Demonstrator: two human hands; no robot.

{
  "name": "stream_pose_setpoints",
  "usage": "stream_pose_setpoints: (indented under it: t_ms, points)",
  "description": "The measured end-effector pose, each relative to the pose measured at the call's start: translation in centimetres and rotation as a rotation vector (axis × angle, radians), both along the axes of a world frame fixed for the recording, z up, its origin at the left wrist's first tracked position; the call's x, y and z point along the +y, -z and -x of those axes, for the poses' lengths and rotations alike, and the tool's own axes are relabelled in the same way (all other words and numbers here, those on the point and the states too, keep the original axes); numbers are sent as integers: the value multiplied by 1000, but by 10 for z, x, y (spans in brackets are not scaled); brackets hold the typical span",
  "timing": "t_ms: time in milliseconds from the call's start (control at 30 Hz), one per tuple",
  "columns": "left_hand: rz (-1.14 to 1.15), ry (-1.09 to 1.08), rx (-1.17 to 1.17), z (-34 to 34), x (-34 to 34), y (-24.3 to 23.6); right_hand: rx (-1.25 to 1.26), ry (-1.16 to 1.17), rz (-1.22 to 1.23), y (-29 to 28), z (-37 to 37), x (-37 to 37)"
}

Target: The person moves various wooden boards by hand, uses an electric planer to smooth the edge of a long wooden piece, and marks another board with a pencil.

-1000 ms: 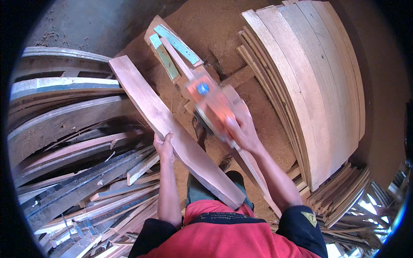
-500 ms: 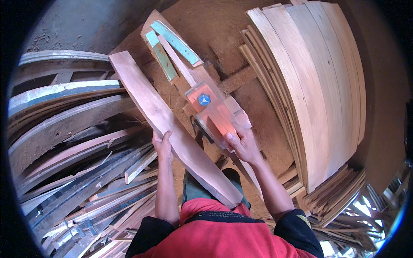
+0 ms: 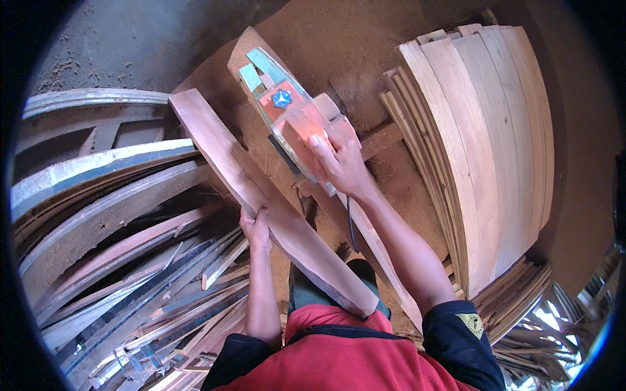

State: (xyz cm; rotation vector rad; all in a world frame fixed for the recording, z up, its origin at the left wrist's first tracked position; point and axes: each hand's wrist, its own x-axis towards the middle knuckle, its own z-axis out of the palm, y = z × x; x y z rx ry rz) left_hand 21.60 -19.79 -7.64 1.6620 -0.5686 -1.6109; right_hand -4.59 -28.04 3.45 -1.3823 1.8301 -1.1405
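Head view: left hand [image 3: 255, 225] clamps a reddish plank [image 3: 261, 195] steady at centre; right hand [image 3: 339, 159] grips an orange power planer [image 3: 293, 120], seemingly on the sawdust-covered desk [image 3: 365, 52], beside it.

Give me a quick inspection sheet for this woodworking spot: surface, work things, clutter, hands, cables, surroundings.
Surface: brown sawdust-covered bench, wood blocks fixed on it.
Job's things: long reddish wooden plank lying diagonally from the bench toward the person; orange electric hand planer on a narrower strip beside it.
Clutter: pile of curved grey and brown offcut strips on the person's left.
Hands: left hand grips the plank's edge; right hand clasps the planer's rear handle.
Cables: dark cord hangs below the right wrist; its end is hidden.
Surroundings: stack of pale curved boards on the right, grey floor beyond the bench.
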Motion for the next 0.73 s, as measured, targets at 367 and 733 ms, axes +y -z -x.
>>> stream_pose_setpoints:
  t_ms: [367, 733]
  points:
    - [-10, 9, 11, -1, 0, -1, -175, -22, -183, -2, -9, -88]
    - [42, 81, -33, -6, 36, -5, -104, -109, -24, -15, -8, -128]
